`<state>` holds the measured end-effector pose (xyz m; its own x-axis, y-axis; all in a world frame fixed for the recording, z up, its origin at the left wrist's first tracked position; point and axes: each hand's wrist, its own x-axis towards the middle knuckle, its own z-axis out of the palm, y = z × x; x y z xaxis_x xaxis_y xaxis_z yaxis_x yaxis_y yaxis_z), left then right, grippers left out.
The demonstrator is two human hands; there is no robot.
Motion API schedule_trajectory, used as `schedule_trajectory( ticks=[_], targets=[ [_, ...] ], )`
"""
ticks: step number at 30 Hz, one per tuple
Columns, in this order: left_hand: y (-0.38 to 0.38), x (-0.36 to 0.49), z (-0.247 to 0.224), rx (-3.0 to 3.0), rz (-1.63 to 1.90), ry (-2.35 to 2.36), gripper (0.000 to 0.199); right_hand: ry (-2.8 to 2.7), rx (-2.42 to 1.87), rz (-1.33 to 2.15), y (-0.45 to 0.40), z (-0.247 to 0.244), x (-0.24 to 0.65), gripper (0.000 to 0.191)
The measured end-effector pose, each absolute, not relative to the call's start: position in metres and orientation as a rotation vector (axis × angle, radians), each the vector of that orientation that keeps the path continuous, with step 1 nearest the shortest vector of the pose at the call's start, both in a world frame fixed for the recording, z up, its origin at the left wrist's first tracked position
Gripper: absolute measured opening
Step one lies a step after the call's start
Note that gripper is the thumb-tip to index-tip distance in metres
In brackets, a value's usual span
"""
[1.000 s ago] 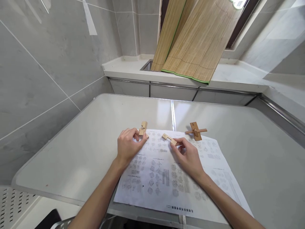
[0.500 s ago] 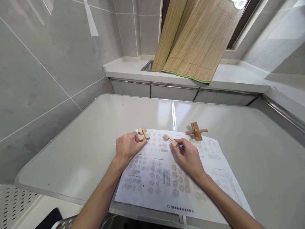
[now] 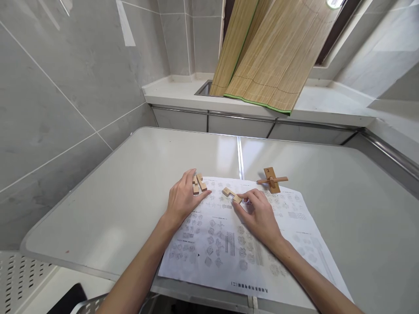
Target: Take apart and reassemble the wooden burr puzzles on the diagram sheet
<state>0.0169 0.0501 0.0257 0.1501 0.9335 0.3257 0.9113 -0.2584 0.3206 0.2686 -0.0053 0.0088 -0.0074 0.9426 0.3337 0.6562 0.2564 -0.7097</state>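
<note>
My right hand [image 3: 260, 213] pinches one end of a notched wooden puzzle piece [image 3: 228, 192] between thumb and fingertips, just over the printed sheet. On the left, my left hand [image 3: 183, 198] is open, fingers stretched along the far side of a small group of notched wooden pieces [image 3: 201, 183] and thumb out on their near side. Part of that group is hidden behind the fingers; whether they touch it, I cannot tell. To the right stands a darker wooden assembly of crossed pieces [image 3: 271, 180], marked with a 2.
The large printed sheet [image 3: 235, 272], covered in small diagrams, lies under both hands on the white folding table [image 3: 137, 174]. A seam [image 3: 240, 157] runs across the tabletop. Bamboo mats [image 3: 265, 65] lean over a sink [image 3: 204, 88] behind. A dark object [image 3: 68, 298] sits at lower left.
My left hand has shifted right and forward, its fingers straightening and spreading around the group of pieces. The piece in my right hand has moved slightly left and tilted a little.
</note>
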Motion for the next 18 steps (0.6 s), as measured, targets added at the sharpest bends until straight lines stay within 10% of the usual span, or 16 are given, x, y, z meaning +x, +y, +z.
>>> schedule_trajectory(
  ticks=[18],
  targets=[
    [0.0435, 0.0250, 0.0269, 2.394, 0.804, 1.652, 0.097, -1.791, -1.528, 0.504, -0.0057, 0.0089, 0.2676, 0.017]
  ],
)
